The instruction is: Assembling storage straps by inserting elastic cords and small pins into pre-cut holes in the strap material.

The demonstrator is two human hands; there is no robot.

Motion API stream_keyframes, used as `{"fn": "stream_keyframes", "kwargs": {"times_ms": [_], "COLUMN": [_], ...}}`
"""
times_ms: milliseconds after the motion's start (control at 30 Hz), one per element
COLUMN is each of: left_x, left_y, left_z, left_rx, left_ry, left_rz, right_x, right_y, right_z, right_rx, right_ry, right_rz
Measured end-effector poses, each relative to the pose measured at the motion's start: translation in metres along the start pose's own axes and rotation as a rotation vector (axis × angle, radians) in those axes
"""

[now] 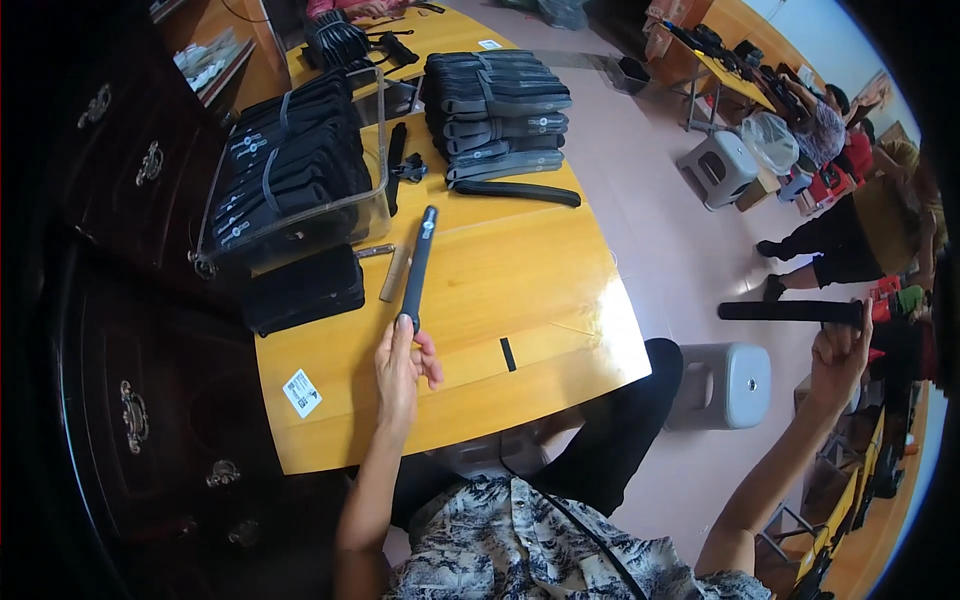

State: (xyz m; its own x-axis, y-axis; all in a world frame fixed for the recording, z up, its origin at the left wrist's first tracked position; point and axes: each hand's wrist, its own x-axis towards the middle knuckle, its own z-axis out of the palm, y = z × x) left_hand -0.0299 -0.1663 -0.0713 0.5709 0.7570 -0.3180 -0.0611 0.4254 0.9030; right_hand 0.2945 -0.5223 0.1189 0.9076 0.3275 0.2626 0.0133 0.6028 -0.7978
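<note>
My left hand (pixel 397 368) is closed round the lower end of a dark grey strap (pixel 420 265) with a small pale print near its upper end. The strap points away from me over the yellow table (pixel 480 290). Out to the right, beyond the table's edge, my right hand (pixel 840 352) grips one end of a flat black strap (pixel 780 311), which stretches leftward above the floor. A short black strip (pixel 507 354) lies on the table to the right of my left hand. Beyond it, a long black strap (pixel 520 191) rests before a tall stack of banded straps (pixel 495 100).
A see-through plastic bin (pixel 384 165) holds bundled black straps. Near it lie a black stack (pixel 305 295), a thin brown strip (pixel 397 274) and small black parts (pixel 409 168). Dark drawers (pixel 150 330) border the left; grey stools (pixel 735 385) and people (pixel 880 225) are at right.
</note>
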Motion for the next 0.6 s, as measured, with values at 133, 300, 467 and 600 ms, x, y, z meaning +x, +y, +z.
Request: {"fn": "stream_keyframes", "kwargs": {"times_ms": [133,300,467,600], "left_x": [0.022,0.006,-0.025,-0.079], "left_y": [-0.009,-0.005,-0.001,0.028], "left_z": [0.009,-0.025,-0.002,0.031], "left_rx": [0.004,-0.137,0.063,0.2], "left_ry": [-0.059,-0.064,0.122,0.048], "left_rz": [-0.058,-0.159,0.046,0.219], "right_x": [-0.023,-0.024,-0.038,-0.088], "right_y": [0.015,0.077,0.076,0.09], "right_z": [0.007,0.067,0.087,0.112], "right_rx": [-0.027,-0.079,0.098,-0.076], "right_ry": [0.049,0.101,-0.14,-0.105], "right_rz": [0.1,0.259,0.304,0.472]}}
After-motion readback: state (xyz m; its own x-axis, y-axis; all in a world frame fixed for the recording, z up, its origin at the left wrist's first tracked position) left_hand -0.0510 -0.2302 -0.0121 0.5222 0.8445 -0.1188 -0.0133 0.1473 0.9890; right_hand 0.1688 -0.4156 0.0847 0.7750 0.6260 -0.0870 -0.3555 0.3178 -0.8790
